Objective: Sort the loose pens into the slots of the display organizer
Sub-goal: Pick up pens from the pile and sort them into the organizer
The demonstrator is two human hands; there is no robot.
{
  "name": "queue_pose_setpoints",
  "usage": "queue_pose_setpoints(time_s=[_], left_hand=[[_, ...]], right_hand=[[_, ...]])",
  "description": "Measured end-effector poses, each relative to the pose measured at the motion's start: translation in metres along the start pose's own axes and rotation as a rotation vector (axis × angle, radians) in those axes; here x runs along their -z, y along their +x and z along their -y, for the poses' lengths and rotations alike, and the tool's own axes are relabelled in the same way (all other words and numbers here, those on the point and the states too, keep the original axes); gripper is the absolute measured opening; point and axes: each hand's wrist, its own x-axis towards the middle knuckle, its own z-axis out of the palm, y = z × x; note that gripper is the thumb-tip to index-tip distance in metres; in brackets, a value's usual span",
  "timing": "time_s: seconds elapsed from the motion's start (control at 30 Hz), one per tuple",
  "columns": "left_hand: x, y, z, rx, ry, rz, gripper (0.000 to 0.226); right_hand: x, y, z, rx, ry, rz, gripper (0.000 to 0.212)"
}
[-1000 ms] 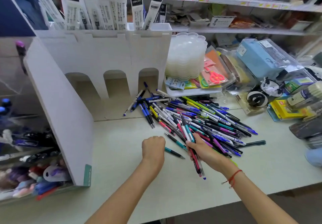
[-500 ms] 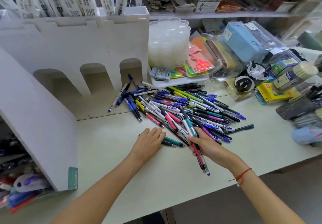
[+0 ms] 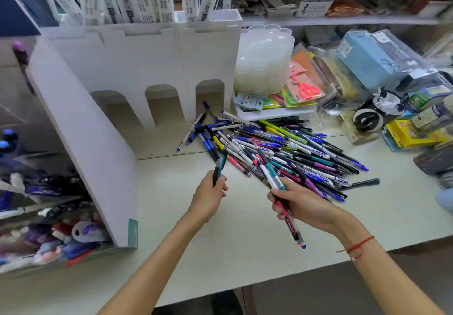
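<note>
The right hand [image 3: 300, 205] is gripping a bundle of pens [image 3: 282, 192] above the table [image 3: 245, 241]. The left hand [image 3: 209, 196] is pinching a teal pen [image 3: 220, 165] upright. Farther back, the loose pen pile [image 3: 282, 148] is lying right of the white display organizer [image 3: 147, 69].

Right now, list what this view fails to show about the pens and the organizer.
- Head view: the left hand hides the lower barrels of its teal pens.
- Insides of the organizer's arched slots: shadowed.
- Print on pens in the pile: too small.
- Left bins: blurred.
</note>
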Motion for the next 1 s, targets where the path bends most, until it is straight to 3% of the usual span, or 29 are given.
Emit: queue_pose_setpoints(time_s=[0.07, 0.1, 0.23, 0.37, 0.47, 0.73, 0.87, 1.0], left_hand=[[0.011, -0.020, -0.012, 0.126, -0.471, 0.051, 0.018], [0.017, -0.029, -0.017, 0.125, -0.550, 0.050, 0.023], [0.032, -0.065, -0.043, 0.021, -0.442, -0.056, 0.036], [0.057, -0.099, -0.062, -0.038, -0.525, -0.089, 0.017], [0.092, -0.121, -0.065, -0.062, -0.520, -0.060, 0.018], [0.186, -0.156, -0.038, -0.243, -0.432, -0.171, 0.031], [0.225, -0.166, -0.017, -0.256, -0.447, -0.288, 0.040], [0.257, -0.177, 0.007, -0.148, -0.555, -0.341, 0.035]], right_hand=[[-0.021, -0.001, 0.011, -0.017, -0.003, 0.087, 0.029], [-0.034, -0.002, 0.017, -0.021, -0.025, 0.120, 0.031], [-0.094, -0.015, 0.040, 0.037, -0.446, 0.095, 0.025], [-0.151, -0.035, 0.052, 0.181, -0.853, -0.031, 0.030], [-0.182, -0.051, 0.062, 0.199, -0.766, -0.009, 0.030], [-0.260, -0.056, 0.063, 0.224, -0.391, 0.302, 0.055], [-0.298, -0.042, 0.058, 0.250, -0.319, 0.329, 0.034], [-0.340, -0.031, 0.053, 0.273, -0.506, 0.228, 0.027]])
